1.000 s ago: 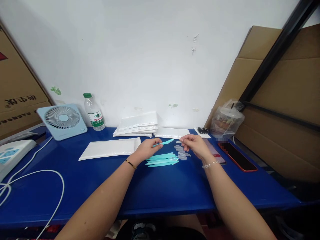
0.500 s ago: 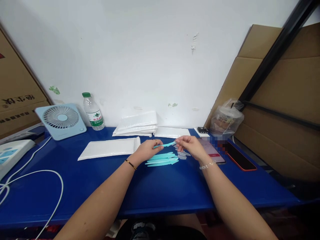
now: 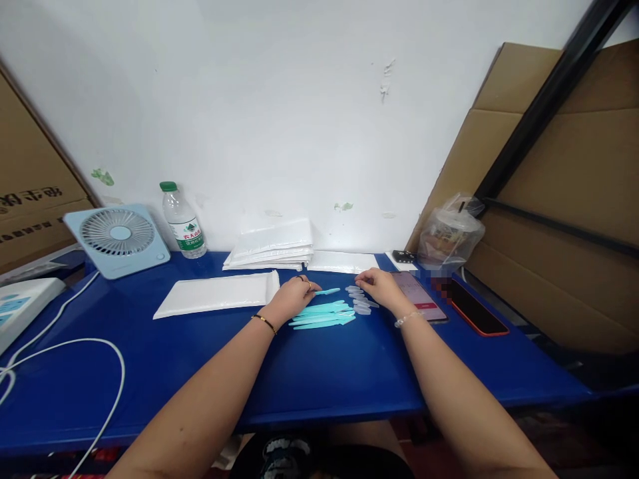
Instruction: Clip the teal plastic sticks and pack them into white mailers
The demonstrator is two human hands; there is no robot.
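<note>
My left hand [image 3: 293, 297] rests on the blue table [image 3: 319, 372] and pinches a thin teal plastic stick [image 3: 328, 291] that points right. Just below it lies a small pile of the same teal sticks [image 3: 322, 316]. My right hand [image 3: 380, 287] is down on the table, its fingers together and curled over a cluster of small clear caps [image 3: 360, 303]. What its fingertips hold, if anything, is hidden. The two hands are a short gap apart.
A white padded mailer [image 3: 219, 294] lies left of my hands, with a stack of mailers [image 3: 272, 247] behind. A blue desk fan [image 3: 117, 238], water bottle [image 3: 182, 221] and white cable [image 3: 74, 346] are at left. Two phones [image 3: 419, 296] [image 3: 476, 316] and a bagged cup [image 3: 449, 236] sit at right.
My right hand has left the tip of the teal stick and dropped to the clear caps on the table. My left hand lowered slightly with the stick.
</note>
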